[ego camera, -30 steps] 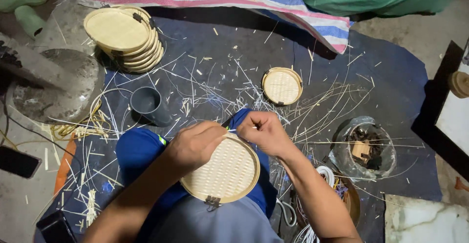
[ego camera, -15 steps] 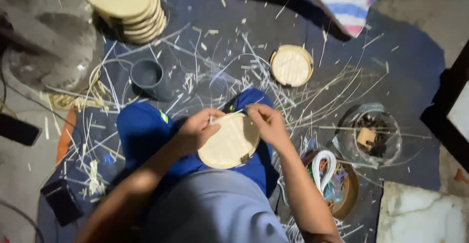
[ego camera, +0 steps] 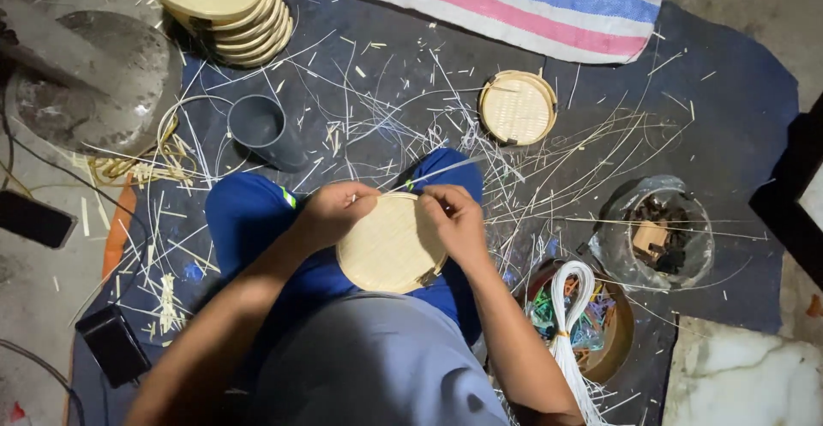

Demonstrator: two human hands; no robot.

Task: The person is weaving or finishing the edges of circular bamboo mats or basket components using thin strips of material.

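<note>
A round woven bamboo tray (ego camera: 387, 248) rests on my lap, over blue trousers. My left hand (ego camera: 330, 214) grips its upper left rim. At the upper right rim my right hand (ego camera: 452, 216) pinches a thin pale strip (ego camera: 446, 169) that runs up and to the right from the edge. Both hands touch the tray.
A finished round tray (ego camera: 517, 107) lies on the dark mat ahead; a stack of trays (ego camera: 225, 4) sits far left. A grey cup (ego camera: 261, 128), a clear bowl with scraps (ego camera: 658, 234), a basket holding a white cord bundle (ego camera: 576, 323) and scattered bamboo slivers surround me.
The view has shifted and the tray now sits lower on my lap. My hands stay on its top rim, the right one working the thin strip.
</note>
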